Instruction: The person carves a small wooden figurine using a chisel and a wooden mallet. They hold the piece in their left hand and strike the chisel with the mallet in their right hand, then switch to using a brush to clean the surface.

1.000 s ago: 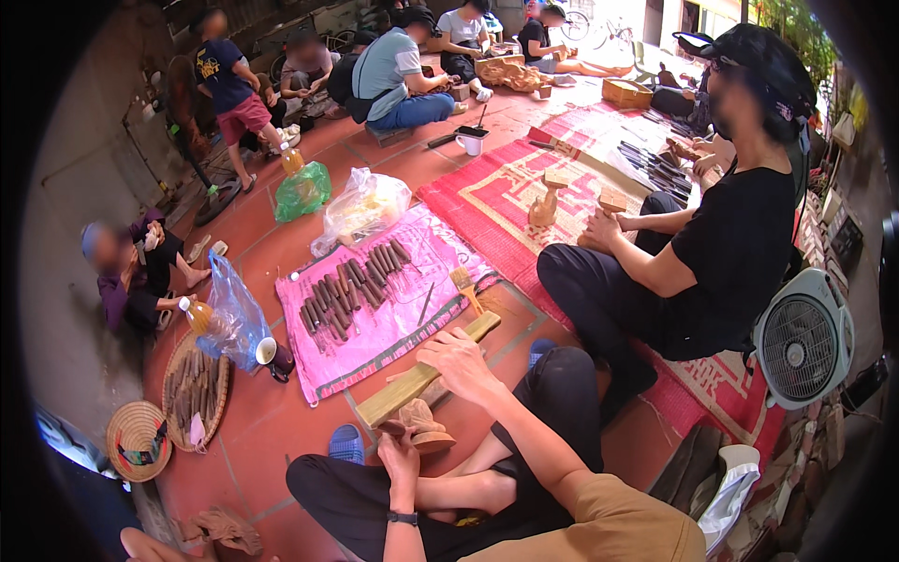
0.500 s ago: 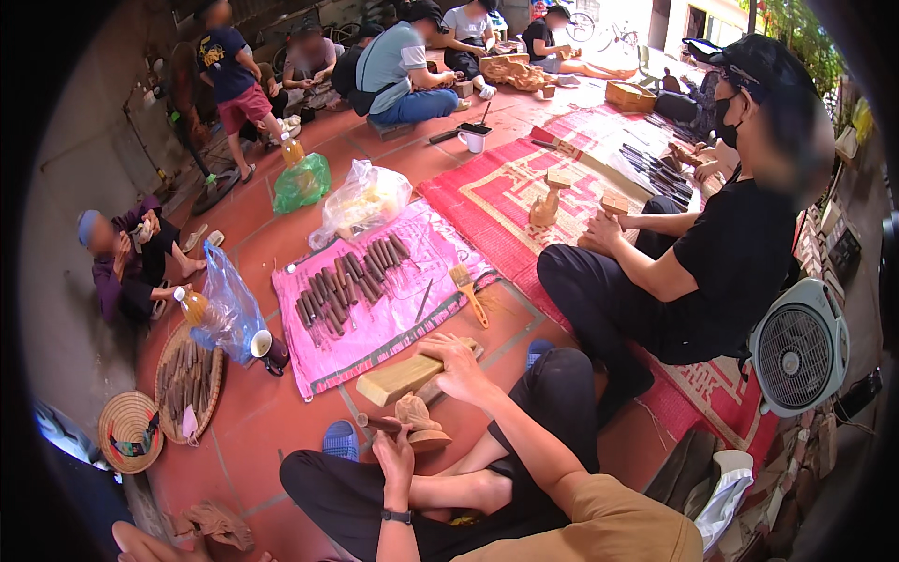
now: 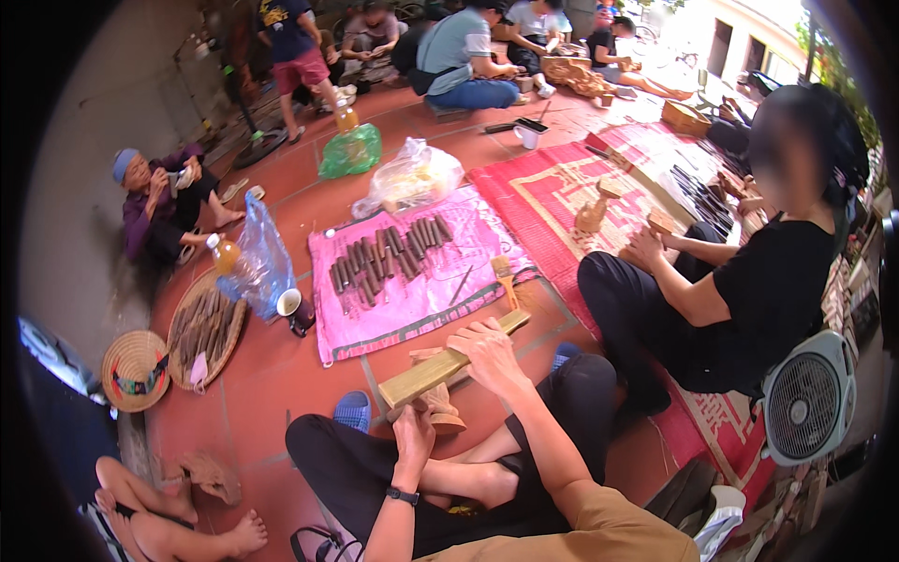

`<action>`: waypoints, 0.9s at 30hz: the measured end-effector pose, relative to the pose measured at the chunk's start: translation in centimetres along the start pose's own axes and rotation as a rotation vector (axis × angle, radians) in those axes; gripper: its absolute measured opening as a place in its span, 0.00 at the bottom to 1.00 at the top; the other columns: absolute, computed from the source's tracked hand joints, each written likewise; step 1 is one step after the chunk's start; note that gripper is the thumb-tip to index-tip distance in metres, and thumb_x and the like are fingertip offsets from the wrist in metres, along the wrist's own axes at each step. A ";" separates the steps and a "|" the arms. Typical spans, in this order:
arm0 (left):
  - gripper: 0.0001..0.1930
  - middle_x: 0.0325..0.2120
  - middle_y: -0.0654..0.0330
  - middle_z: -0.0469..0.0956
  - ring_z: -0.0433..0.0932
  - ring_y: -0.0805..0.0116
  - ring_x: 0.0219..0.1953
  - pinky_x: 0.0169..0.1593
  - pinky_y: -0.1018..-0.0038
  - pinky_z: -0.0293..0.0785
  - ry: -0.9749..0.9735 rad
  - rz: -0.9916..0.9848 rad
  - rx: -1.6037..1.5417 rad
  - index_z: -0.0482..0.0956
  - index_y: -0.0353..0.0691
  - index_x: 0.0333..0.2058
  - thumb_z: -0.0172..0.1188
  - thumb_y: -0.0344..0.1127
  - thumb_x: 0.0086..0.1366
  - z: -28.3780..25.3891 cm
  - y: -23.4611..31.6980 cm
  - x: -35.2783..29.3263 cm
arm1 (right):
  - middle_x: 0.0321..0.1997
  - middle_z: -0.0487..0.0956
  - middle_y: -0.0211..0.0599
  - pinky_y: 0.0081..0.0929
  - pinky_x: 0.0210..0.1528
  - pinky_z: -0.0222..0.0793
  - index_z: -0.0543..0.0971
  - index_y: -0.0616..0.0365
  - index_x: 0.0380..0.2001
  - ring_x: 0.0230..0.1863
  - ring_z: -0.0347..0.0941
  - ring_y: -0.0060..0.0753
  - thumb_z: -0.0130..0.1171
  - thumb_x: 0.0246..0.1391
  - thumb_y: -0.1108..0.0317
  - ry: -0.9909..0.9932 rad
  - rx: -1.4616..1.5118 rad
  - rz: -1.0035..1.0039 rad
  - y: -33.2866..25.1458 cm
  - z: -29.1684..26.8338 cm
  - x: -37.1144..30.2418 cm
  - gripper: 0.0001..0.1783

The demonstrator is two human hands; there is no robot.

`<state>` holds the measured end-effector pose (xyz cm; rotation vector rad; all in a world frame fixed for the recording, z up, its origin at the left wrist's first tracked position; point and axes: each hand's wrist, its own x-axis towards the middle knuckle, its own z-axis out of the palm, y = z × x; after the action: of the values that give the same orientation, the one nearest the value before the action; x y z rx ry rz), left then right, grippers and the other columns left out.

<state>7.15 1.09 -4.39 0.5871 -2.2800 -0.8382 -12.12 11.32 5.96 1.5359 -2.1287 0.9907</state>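
Note:
My right hand (image 3: pixel 489 356) grips a long pale wooden block (image 3: pixel 426 377), fingers wrapped over its far half. The block slants from upper right to lower left, its near end above my left hand (image 3: pixel 413 433). That hand is closed around a carving chisel, whose brown handle is mostly covered by the block and my fingers. Just right of my left hand sits a partly carved wooden figure (image 3: pixel 448 419) with a rounded base, by my crossed legs. Part of it is hidden beneath the block.
Beyond my hands, a pink cloth (image 3: pixel 346 323) bears several dark-handled chisels (image 3: pixel 389 255) and a brush (image 3: pixel 505 281). Left are a mug (image 3: pixel 296 311) and a basket of tools (image 3: pixel 208 328). A person in black (image 3: pixel 758 300) sits right, near a fan (image 3: pixel 809 398).
The wooden block has tipped and now lies over the chisel handle, which showed plainly before. My view has turned, shifting the surroundings rightward.

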 end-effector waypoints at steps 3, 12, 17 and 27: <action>0.09 0.24 0.39 0.77 0.78 0.35 0.31 0.32 0.49 0.72 0.080 -0.013 -0.029 0.72 0.30 0.29 0.65 0.27 0.59 0.4 -1.2 0.0 | 0.31 0.77 0.30 0.35 0.46 0.63 0.79 0.51 0.30 0.40 0.72 0.35 0.58 0.37 0.74 -0.040 -0.107 -0.062 0.3 0.0 0.2 0.11; 0.04 0.26 0.56 0.81 0.85 0.70 0.34 0.36 0.76 0.79 0.109 -0.396 -0.419 0.71 0.32 0.36 0.58 0.20 0.65 -1.2 -0.6 0.2 | 0.31 0.78 0.36 0.38 0.45 0.63 0.75 0.55 0.30 0.41 0.74 0.42 0.56 0.31 0.82 -0.018 -0.005 0.110 0.5 -1.0 -0.2 0.17; 0.08 0.33 0.58 0.79 0.84 0.71 0.39 0.40 0.78 0.82 0.071 -0.500 -0.546 0.68 0.34 0.42 0.54 0.18 0.67 -1.1 -1.4 -0.1 | 0.31 0.78 0.36 0.38 0.45 0.63 0.74 0.56 0.30 0.41 0.74 0.42 0.55 0.30 0.83 -0.017 0.026 0.148 0.7 -0.7 -0.3 0.18; 0.08 0.29 0.47 0.80 0.83 0.52 0.34 0.37 0.65 0.77 -0.029 -0.334 -0.297 0.72 0.34 0.40 0.62 0.27 0.65 -0.5 -2.1 -0.2 | 0.31 0.77 0.36 0.38 0.45 0.63 0.74 0.56 0.30 0.41 0.74 0.42 0.55 0.30 0.83 -0.015 0.027 0.128 0.9 -0.4 -0.3 0.18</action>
<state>7.98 -0.45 -5.60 0.8314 -2.0555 -1.3258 -12.87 11.95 5.78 1.4381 -2.2572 1.0571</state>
